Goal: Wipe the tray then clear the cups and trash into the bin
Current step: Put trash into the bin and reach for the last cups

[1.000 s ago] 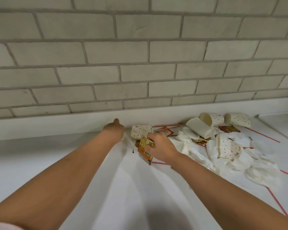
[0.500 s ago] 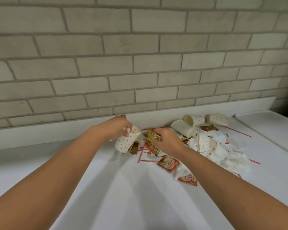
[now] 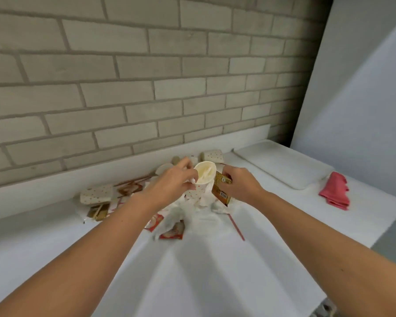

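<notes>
Raised and tipped mouth-up since a moment ago: cup (image 3: 202, 179), now at frame centre, gripped near the rim by the left hand (image 3: 174, 181); right hand (image 3: 240, 186) clamped round a brown packet (image 3: 221, 191). Light, thin paper, probably easily crushed; best held at the stiffer rim. Underneath, napkins (image 3: 176, 213) and sachets (image 3: 172, 233) on the white counter (image 3: 192, 271). Farther right, tray (image 3: 284, 165) and red cloth (image 3: 335, 194); beyond, brick wall (image 3: 146, 88).

Soft, even indoor light falls from above. The white table (image 3: 215, 282) is bright, nearly washed out, with faint fan-shaped arm shadows at lower centre. The brick wall (image 3: 124, 65) darkens toward the upper right corner, its courses bowed by the wide lens. Motion blur smears the left hand (image 3: 169, 181), right hand (image 3: 240, 186), paper cup (image 3: 204, 173) and brown packet (image 3: 221, 191).
</notes>
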`<state>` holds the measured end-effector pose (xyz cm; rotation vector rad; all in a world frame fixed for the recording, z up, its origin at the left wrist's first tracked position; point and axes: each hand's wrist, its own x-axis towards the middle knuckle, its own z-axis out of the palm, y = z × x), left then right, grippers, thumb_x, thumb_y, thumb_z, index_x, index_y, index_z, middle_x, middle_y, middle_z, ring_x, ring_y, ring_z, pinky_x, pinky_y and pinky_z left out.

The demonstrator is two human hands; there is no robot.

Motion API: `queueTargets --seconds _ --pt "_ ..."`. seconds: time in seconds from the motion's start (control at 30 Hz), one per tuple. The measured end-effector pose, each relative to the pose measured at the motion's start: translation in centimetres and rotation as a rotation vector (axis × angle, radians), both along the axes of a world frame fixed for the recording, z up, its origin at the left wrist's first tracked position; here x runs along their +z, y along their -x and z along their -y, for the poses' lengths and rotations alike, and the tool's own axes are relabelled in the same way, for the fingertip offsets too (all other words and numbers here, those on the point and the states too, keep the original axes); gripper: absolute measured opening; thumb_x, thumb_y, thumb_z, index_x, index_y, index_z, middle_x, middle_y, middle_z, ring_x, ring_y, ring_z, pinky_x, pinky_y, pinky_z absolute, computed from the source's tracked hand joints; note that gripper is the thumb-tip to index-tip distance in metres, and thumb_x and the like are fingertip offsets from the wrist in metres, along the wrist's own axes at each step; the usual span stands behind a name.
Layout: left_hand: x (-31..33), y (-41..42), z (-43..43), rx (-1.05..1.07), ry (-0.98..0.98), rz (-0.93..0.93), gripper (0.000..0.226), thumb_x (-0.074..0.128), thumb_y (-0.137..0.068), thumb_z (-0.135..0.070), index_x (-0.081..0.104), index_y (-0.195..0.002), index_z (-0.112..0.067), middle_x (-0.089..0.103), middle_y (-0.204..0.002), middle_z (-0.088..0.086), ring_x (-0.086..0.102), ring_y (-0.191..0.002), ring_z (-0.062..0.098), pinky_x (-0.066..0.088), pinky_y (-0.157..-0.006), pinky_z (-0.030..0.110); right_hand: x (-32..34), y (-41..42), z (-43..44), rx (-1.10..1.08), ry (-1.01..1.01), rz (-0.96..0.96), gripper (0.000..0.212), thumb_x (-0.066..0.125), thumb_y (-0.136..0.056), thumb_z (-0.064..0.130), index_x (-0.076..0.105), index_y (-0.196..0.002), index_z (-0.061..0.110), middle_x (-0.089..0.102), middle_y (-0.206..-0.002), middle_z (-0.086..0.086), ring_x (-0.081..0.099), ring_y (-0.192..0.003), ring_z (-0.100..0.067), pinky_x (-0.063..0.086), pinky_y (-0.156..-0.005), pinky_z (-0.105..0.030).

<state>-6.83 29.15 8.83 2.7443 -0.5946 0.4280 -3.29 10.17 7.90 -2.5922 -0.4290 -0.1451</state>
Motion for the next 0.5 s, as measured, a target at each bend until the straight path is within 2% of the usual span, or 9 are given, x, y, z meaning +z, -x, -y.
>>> queueTargets --seconds 0.07,0.13,0.23,0.37,0.5 --pt "-0.5 -0.3 3.9 -0.058 0.023 0.003 0.012 0.066 -0.085 -0.014 0.064 -0.095 -0.008 0.047 -0.107 0.004 0.05 -0.083 0.019 0.044 -0.077 0.031 0.2 0.4 3.9 -0.079 0.02 -0.022 0.011 0.052 -0.089 0.023 0.052 -0.083 0.014 0.061 -0.087 -0.004 0.058 -0.08 -0.021 0.044 -0.058 -0.026" --pt "-0.9 -0.4 8.0 -0.107 0.049 -0.006 0.013 0.063 -0.087 -0.018 0.062 -0.097 -0.011 0.044 -0.108 0.001 0.052 -0.088 0.021 0.045 -0.078 0.03 0.3 1.0 7.8 -0.151 0.037 -0.045 0.012 0.052 -0.09 0.025 0.055 -0.091 0.013 0.063 -0.093 -0.006 0.061 -0.086 -0.023 0.051 -0.067 -0.032" --pt "-1.6 -0.3 14.5 -0.17 0.094 -0.039 0.016 0.059 -0.09 -0.024 0.059 -0.102 -0.013 0.041 -0.108 0.0 0.051 -0.091 0.02 0.041 -0.075 0.026 0.4 2.3 13.4 -0.223 0.021 -0.058 0.01 0.052 -0.09 0.022 0.051 -0.085 0.013 0.059 -0.088 -0.006 0.057 -0.08 -0.022 0.044 -0.061 -0.029" --pt "-2.8 0.5 22.8 -0.241 0.152 -0.076 0.023 0.055 -0.092 -0.03 0.059 -0.106 -0.011 0.036 -0.102 -0.004 0.05 -0.087 0.017 0.034 -0.073 0.02 0.2 4.4 20.5 -0.327 0.012 -0.091 0.014 0.055 -0.088 0.023 0.055 -0.087 0.009 0.054 -0.075 -0.002 0.053 -0.074 -0.02 0.045 -0.061 -0.029" --pt "-4.1 1.6 29.4 -0.3 0.254 -0.132 0.026 0.056 -0.091 -0.03 0.06 -0.108 -0.01 0.04 -0.101 0.002 0.05 -0.084 0.019 0.038 -0.074 0.022 -1.0 5.9 26.9 -0.418 0.01 -0.128 0.015 0.057 -0.084 0.021 0.05 -0.075 0.011 0.051 -0.07 -0.002 0.049 -0.068 -0.021 0.035 -0.051 -0.024"
